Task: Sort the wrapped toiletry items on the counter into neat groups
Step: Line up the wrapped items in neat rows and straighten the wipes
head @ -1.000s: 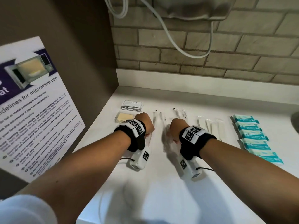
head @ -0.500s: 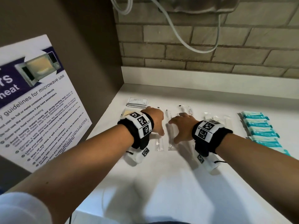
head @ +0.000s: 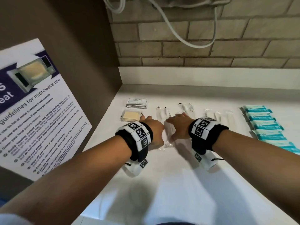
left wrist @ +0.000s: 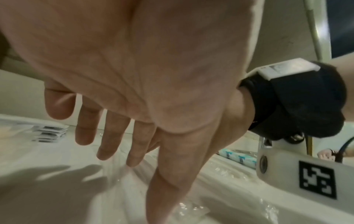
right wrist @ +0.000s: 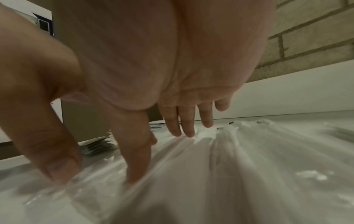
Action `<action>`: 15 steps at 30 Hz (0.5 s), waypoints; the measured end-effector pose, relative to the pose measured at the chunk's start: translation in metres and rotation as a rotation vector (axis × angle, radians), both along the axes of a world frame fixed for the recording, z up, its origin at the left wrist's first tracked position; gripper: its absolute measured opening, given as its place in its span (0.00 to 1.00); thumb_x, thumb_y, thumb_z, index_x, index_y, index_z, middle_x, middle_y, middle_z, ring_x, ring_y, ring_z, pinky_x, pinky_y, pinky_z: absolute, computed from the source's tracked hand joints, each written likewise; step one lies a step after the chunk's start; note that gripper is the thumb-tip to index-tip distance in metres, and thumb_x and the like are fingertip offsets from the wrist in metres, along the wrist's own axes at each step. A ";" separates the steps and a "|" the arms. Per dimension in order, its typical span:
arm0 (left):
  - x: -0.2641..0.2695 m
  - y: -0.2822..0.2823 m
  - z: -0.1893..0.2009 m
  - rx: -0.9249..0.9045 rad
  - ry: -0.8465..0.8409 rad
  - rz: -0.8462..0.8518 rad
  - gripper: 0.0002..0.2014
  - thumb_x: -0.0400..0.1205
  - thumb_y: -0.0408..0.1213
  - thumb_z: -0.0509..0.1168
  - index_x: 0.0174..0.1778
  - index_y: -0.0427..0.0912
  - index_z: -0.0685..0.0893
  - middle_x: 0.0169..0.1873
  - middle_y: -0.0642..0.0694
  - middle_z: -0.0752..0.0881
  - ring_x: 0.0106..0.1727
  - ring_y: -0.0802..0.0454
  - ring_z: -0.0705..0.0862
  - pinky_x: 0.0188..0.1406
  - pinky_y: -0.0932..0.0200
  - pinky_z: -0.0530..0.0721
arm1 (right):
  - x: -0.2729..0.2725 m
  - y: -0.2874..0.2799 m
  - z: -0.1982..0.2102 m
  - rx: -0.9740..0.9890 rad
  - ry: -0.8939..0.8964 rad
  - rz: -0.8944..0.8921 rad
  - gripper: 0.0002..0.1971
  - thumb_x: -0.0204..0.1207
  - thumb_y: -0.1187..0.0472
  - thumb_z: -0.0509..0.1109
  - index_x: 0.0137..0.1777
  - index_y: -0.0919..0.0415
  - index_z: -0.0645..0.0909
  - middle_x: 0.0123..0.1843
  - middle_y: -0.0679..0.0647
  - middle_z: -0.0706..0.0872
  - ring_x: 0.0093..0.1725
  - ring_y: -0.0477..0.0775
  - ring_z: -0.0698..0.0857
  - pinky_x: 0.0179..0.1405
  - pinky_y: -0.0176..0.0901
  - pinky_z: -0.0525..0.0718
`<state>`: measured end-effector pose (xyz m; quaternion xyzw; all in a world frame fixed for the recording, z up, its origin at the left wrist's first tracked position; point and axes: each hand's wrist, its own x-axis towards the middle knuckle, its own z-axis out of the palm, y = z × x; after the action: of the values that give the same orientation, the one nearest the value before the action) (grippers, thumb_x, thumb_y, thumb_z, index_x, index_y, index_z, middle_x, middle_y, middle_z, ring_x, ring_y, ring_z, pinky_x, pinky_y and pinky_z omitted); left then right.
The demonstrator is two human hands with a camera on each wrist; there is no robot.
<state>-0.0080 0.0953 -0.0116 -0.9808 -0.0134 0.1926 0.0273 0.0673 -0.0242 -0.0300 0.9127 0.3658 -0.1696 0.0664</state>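
White counter below a brick wall is seen laid with toiletries. Both hands are pressed flat, fingers straight, nothing grasped: the left hand and the right hand are set side by side on clear-wrapped long items between them. Teal packets are lined up well to the right of the right hand; white sachets and a yellowish wrapped pad are placed just beyond the left hand. A microwave-use poster is fixed on the left.
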 end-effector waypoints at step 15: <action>0.014 0.034 -0.007 0.059 0.006 0.007 0.25 0.67 0.63 0.70 0.53 0.52 0.80 0.50 0.47 0.83 0.63 0.44 0.70 0.61 0.46 0.64 | -0.009 0.012 0.006 0.102 0.097 -0.111 0.38 0.72 0.47 0.75 0.78 0.61 0.67 0.73 0.58 0.77 0.73 0.61 0.74 0.69 0.53 0.76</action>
<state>0.0060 0.1296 -0.0186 -0.9789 -0.0225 0.1952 0.0555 0.0584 -0.0119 -0.0242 0.9245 0.3256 -0.1982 -0.0077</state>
